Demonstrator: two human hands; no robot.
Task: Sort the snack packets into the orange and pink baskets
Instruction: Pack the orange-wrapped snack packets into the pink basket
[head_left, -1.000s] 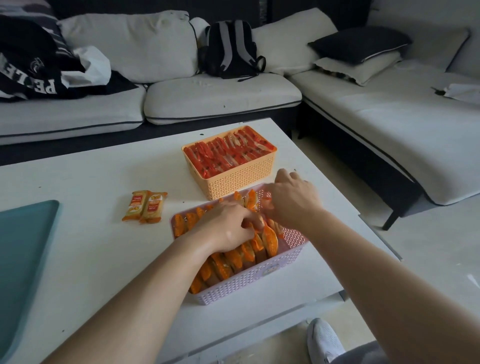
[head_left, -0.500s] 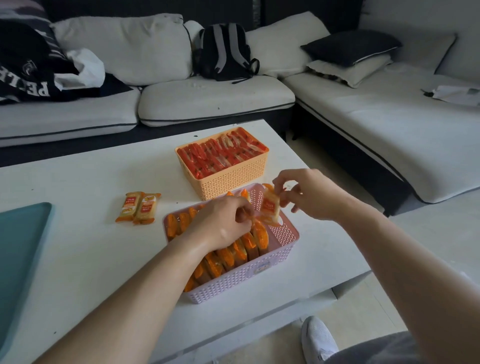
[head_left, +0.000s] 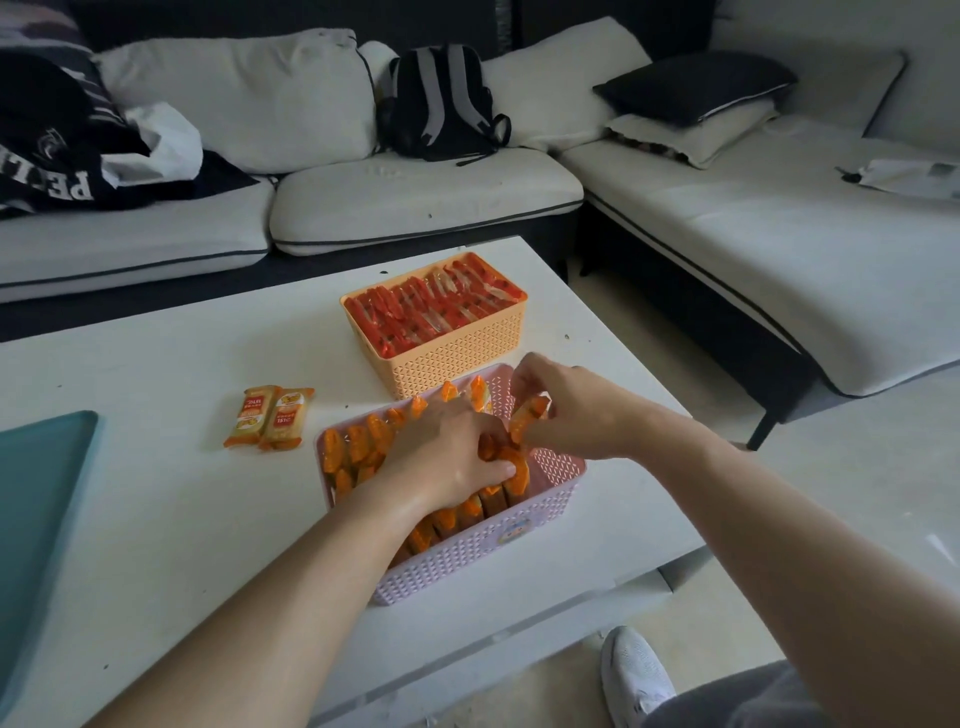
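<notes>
Hands at pink basket (head_left: 493, 564) on table (head_left: 156, 499).
Right hand (head_left: 571, 410) pinches an orange packet (head_left: 528, 417); left hand (head_left: 441, 457), fingers curled, clutches the packet row (head_left: 358, 447) inside.

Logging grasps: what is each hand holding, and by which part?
The right hand pinches an orange packet by its upper end. The left hand rests on packets in the pink basket; grip unclear.

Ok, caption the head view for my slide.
Left hand grips orange packets in the pink basket; right hand pinches another packet.
</notes>
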